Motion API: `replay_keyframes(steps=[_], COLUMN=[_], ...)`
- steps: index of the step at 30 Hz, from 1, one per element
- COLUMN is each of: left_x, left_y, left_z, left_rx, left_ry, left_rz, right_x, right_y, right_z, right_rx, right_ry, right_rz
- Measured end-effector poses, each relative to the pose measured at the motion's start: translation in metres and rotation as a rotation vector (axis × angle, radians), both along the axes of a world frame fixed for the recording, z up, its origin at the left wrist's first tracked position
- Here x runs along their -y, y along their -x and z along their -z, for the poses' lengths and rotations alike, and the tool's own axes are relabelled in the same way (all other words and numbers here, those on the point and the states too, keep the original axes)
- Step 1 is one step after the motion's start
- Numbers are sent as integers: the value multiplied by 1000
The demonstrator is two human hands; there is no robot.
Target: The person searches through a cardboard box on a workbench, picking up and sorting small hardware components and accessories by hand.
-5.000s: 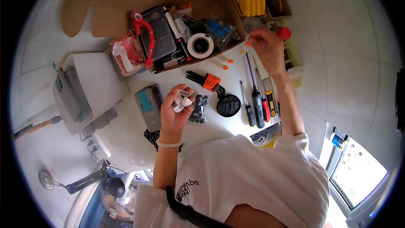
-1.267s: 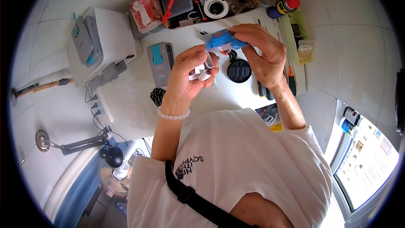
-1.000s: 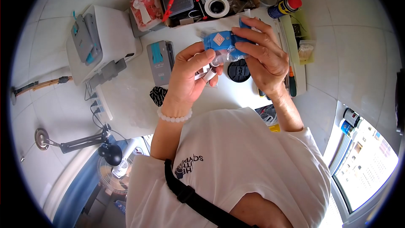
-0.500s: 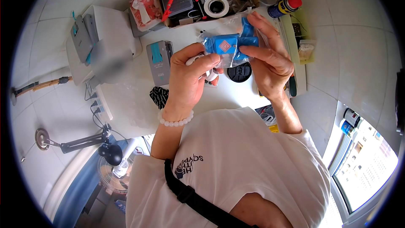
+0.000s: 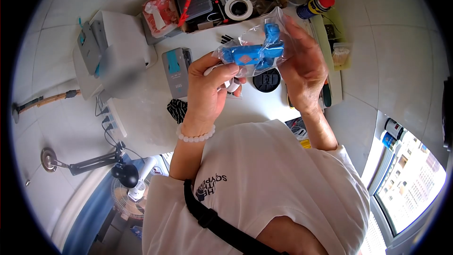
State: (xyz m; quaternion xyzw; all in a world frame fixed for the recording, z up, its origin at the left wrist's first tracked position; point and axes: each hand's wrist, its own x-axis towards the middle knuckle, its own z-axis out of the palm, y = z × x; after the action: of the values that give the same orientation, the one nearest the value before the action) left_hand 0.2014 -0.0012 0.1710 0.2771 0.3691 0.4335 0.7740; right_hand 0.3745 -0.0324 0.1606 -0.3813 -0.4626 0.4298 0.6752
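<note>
A clear plastic bag [image 5: 257,71] holds a blue part [image 5: 247,55] with a pink diamond label and a blue crosspiece at its right end; I cannot make out its exact kind. My left hand [image 5: 211,78], with a beaded bracelet at the wrist, pinches the bag's left end between thumb and fingers. Partly hidden in the same hand is a white rounded object [image 5: 231,85]. At the bag's right side is my right hand [image 5: 306,68], its fingers stretched and somewhat blurred. Whether it touches the plastic is unclear. A round black lid [image 5: 267,81] lies below the bag.
On the white table [image 5: 236,113] lie a grey box [image 5: 176,73] and black-and-white patterned cloth [image 5: 178,110]. Behind, a cardboard box [image 5: 207,27] holds tools and a tape roll [image 5: 239,8]. A spray can [image 5: 316,6] stands back right; a black desk lamp [image 5: 125,174] is at left.
My right hand has let go of the blue part, its fingers moving back to the right. The bagged part has tilted, its crosspiece now showing more fully. My left hand keeps its hold.
</note>
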Motion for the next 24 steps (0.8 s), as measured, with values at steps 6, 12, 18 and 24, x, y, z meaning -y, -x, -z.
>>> replay_keyframes(steps=[6,12,18,24], left_x=[-2,-5,-6,-7], left_y=[1,2,3,0], left_z=[1,3,9,7], left_rx=[89,207,224,194], left_ry=[68,211,242,233], left_rz=[17,7,2,-3], right_x=[0,-1,-1,-4], right_y=[0,0,0,-4], right_z=[-10,-8,-10,-4], right_rx=[-24,-53,-175,-381], right_ry=[79,140,212,277], right_rz=[-23,-36,-39,-133])
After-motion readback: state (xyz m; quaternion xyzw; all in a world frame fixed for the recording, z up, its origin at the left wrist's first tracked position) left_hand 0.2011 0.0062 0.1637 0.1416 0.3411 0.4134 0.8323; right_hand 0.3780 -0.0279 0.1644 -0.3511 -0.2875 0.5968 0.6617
